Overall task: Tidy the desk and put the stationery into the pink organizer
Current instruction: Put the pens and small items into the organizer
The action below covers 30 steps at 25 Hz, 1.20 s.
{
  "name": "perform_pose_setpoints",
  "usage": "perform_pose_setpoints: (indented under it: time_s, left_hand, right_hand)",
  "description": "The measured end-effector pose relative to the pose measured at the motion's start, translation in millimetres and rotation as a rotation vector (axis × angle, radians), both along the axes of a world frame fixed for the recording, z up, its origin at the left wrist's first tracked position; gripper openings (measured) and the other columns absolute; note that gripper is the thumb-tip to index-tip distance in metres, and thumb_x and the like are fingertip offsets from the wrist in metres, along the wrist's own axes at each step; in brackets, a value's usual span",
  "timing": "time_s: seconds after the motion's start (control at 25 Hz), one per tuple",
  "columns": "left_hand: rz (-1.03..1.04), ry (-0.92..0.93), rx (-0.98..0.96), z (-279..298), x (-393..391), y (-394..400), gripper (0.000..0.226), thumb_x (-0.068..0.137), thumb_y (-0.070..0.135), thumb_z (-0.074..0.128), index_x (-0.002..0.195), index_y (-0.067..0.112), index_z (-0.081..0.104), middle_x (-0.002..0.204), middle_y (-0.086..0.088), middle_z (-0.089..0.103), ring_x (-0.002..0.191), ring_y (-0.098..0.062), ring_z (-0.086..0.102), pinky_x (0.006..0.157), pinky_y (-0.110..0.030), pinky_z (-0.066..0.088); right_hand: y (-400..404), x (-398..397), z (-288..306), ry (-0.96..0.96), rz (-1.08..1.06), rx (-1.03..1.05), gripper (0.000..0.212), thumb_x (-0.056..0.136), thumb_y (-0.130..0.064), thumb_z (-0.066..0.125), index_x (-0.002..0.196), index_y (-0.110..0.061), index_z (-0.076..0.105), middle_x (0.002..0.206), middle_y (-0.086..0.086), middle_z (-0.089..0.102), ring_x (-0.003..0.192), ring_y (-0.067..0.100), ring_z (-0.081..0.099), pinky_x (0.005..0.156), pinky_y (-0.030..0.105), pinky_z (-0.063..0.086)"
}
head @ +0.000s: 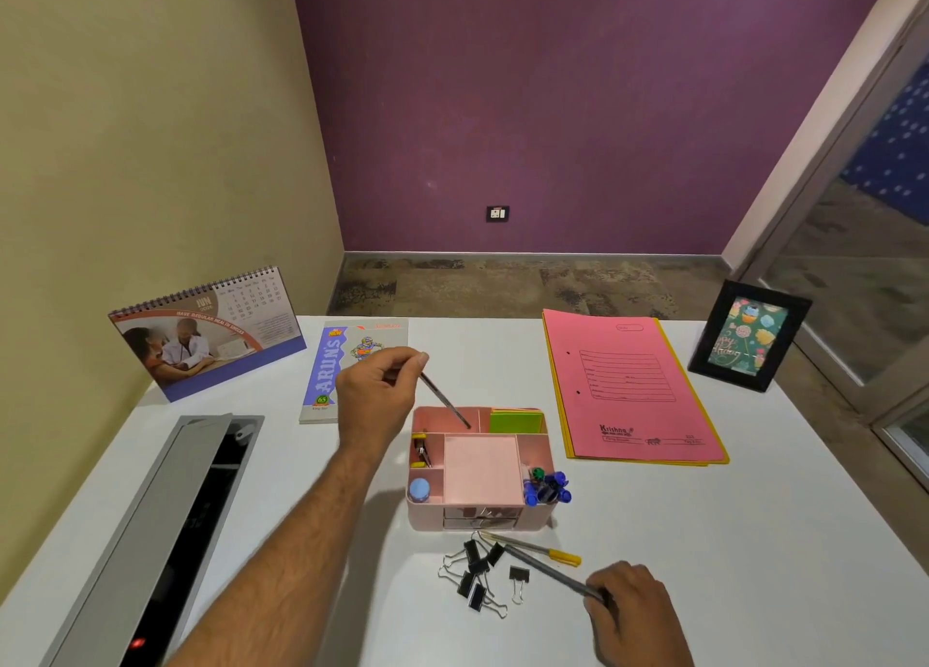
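Fingertips (421, 360) of left hand (374, 397) pinched on grey pen (445, 400), tip lowered into rear-left compartment of pink organizer (427, 510). Second pen (553, 573) gripped by right hand (633, 611) on desk. Next judged: release, then binder clips (477, 578).

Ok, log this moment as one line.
left hand: lowering thin grey pen into pink plastic organizer | right hand: gripping second grey pen | black binder clips: on desk

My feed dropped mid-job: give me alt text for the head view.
The left hand lowers a grey pen into the pink organizer's back compartment, while the right hand grips another pen on the white desk beside scattered binder clips.
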State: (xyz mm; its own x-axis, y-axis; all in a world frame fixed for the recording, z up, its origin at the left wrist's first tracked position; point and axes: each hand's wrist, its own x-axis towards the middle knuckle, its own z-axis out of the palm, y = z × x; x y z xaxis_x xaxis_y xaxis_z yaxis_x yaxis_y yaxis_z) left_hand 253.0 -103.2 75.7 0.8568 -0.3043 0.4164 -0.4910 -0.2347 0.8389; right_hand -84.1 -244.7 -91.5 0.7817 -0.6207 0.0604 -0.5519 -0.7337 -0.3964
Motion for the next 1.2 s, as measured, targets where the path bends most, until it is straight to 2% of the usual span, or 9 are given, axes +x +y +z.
perform_pose_setpoints:
  time_s: [0.2, 0.32, 0.44, 0.72, 0.8, 0.88, 1.0, 1.08, 1.2]
  left_hand:
    - [0.009, -0.013, 0.177, -16, 6, -4, 0.015, 0.085, 0.029, 0.075, 0.088, 0.015, 0.078, 0.083, 0.002, 0.076, 0.075, -0.013, 0.068, 0.072, -0.03, 0.058]
    - [-0.03, 0.037, 0.325, -29, 5, -6, 0.018, 0.084, 0.034, 0.076, 0.091, 0.019, 0.079, 0.088, 0.004, 0.074, 0.081, -0.013, 0.065, 0.077, -0.036, 0.057]
    - [-0.014, 0.064, 0.405, -37, 0, -6, 0.023, 0.085, 0.038, 0.073, 0.1, 0.021, 0.079, 0.097, 0.002, 0.074, 0.09, -0.016, 0.065, 0.081, -0.038, 0.056]
    - [0.147, -0.085, 0.617, -27, -8, -4, 0.034, 0.089, 0.033, 0.066, 0.121, 0.023, 0.067, 0.126, 0.0, 0.062, 0.118, -0.023, 0.049, 0.096, -0.044, 0.042]
    - [0.019, -0.162, 0.508, -25, -14, -4, 0.033, 0.086, 0.023, 0.064, 0.118, 0.023, 0.066, 0.123, 0.002, 0.061, 0.117, -0.021, 0.048, 0.1, -0.046, 0.04]
    - [-0.32, -0.223, 0.362, -27, -22, -5, 0.036, 0.077, 0.015, 0.06, 0.112, 0.021, 0.069, 0.114, 0.003, 0.064, 0.111, -0.017, 0.052, 0.098, -0.047, 0.045]
    - [-0.755, -0.212, 0.299, -21, -51, -7, 0.038, 0.074, 0.021, 0.069, 0.112, 0.02, 0.069, 0.107, 0.006, 0.067, 0.101, -0.01, 0.059, 0.09, -0.034, 0.049]
    - [-0.819, -0.241, 0.229, -17, -69, -14, 0.035, 0.073, 0.021, 0.077, 0.107, 0.019, 0.07, 0.098, 0.006, 0.069, 0.091, -0.01, 0.061, 0.082, -0.031, 0.051]
    - [-0.736, -0.347, 0.139, -19, -80, -23, 0.024, 0.073, 0.012, 0.077, 0.096, 0.015, 0.075, 0.087, 0.003, 0.073, 0.079, -0.01, 0.063, 0.068, -0.032, 0.054]
  right_hand:
    - [2, -1, 0, -0.028, 0.019, -0.002, 0.026, 0.066, -0.026, 0.071, 0.079, -0.039, 0.052, 0.071, -0.019, 0.055, 0.064, 0.01, 0.053, 0.054, 0.028, 0.042]
    - [9, 0, 13, -0.091, -0.091, 0.126, 0.029, 0.073, -0.019, 0.074, 0.078, -0.041, 0.055, 0.069, -0.017, 0.056, 0.065, 0.004, 0.053, 0.059, 0.021, 0.044]
    - [11, 10, 32, -0.318, -0.126, 0.254, 0.03, 0.07, -0.014, 0.072, 0.084, -0.038, 0.062, 0.078, -0.016, 0.065, 0.066, 0.003, 0.059, 0.061, 0.012, 0.044]
    - [25, 53, 106, -0.624, -0.041, 0.261, 0.022, 0.071, -0.016, 0.079, 0.085, -0.031, 0.072, 0.071, -0.012, 0.065, 0.062, 0.01, 0.059, 0.056, 0.015, 0.046]
    - [31, 69, 132, -0.7, -0.012, 0.271, 0.022, 0.069, -0.012, 0.084, 0.085, -0.023, 0.074, 0.069, -0.011, 0.065, 0.06, 0.009, 0.058, 0.056, 0.011, 0.046]
    - [35, 85, 153, -0.759, -0.031, 0.317, 0.022, 0.067, -0.007, 0.086, 0.082, -0.02, 0.076, 0.065, -0.009, 0.064, 0.057, 0.008, 0.055, 0.056, 0.012, 0.045]
    - [35, 105, 173, -0.819, -0.082, 0.388, 0.019, 0.065, -0.013, 0.086, 0.079, -0.021, 0.076, 0.062, -0.008, 0.062, 0.055, 0.007, 0.051, 0.055, 0.017, 0.044]
    - [35, 112, 179, -0.833, -0.091, 0.411, 0.017, 0.065, -0.024, 0.085, 0.079, -0.021, 0.076, 0.063, -0.007, 0.064, 0.056, 0.01, 0.055, 0.056, 0.022, 0.048]
    - [36, 114, 182, -0.832, -0.098, 0.454, 0.02, 0.065, -0.033, 0.082, 0.08, -0.022, 0.075, 0.067, -0.004, 0.069, 0.062, 0.018, 0.062, 0.058, 0.032, 0.056]
